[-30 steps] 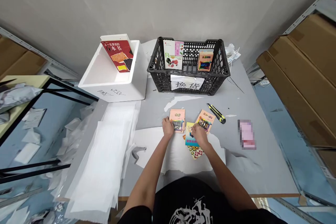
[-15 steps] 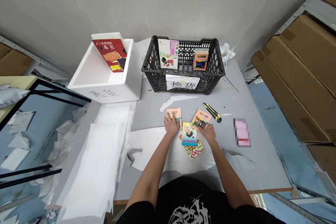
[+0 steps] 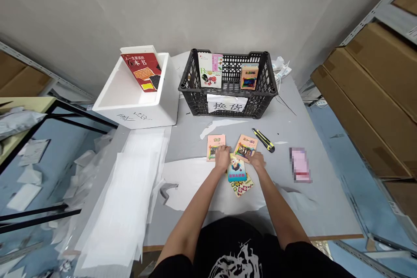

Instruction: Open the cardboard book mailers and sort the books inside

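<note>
Head view: at frame centre, the left hand [image 3: 222,156] rests on the pink booklet [image 3: 214,142], the right hand [image 3: 258,160] on the orange booklet [image 3: 246,144]. Their fingers are bent, and I cannot tell if they grip. Two middle booklets [image 3: 236,170] lie between them. All four are on the surface [image 3: 309,208]; two books [image 3: 210,71] already stand in the crate [image 3: 198,100] above.

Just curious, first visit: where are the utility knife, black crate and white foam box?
utility knife [image 3: 263,140], head view, middle of its body.
black crate [image 3: 260,104], head view, front wall beside label.
white foam box [image 3: 166,114], head view, front wall.
</note>
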`<action>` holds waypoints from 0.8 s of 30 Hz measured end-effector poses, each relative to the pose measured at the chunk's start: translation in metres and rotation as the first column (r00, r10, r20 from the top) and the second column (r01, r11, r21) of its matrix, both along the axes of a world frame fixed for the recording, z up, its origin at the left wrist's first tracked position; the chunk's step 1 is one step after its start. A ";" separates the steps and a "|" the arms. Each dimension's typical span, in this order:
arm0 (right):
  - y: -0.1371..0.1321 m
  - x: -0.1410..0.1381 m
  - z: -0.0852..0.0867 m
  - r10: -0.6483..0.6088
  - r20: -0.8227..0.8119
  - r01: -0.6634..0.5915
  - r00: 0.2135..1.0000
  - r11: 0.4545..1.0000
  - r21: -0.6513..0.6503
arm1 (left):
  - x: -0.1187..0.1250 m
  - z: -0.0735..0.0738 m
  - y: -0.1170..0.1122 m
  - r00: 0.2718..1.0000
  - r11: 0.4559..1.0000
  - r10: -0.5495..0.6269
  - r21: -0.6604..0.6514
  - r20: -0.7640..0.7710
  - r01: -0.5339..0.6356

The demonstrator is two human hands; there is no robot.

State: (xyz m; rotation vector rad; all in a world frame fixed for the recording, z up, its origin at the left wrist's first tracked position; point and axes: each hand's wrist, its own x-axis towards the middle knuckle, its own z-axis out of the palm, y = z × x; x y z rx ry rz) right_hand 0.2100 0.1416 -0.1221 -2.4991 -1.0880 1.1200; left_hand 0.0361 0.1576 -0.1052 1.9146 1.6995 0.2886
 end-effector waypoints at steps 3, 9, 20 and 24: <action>0.002 -0.004 0.007 -0.110 -0.142 0.117 0.984 0.992 0.042 | 0.017 -0.004 -0.006 0.999 0.999 0.031 -0.030 0.018 -0.030; -0.010 -0.010 0.031 -0.100 -0.559 0.264 0.823 0.938 0.222 | 0.024 0.021 -0.014 0.978 0.989 0.140 0.015 0.155 -0.144; -0.046 -0.032 0.058 -0.006 -0.970 0.540 0.242 0.831 0.130 | 0.027 0.100 -0.056 0.818 0.850 0.037 0.412 0.574 -0.328; -0.049 -0.034 0.070 -0.017 -0.973 0.556 0.230 0.823 0.117 | 0.024 0.106 -0.063 0.821 0.829 0.020 0.449 0.570 -0.332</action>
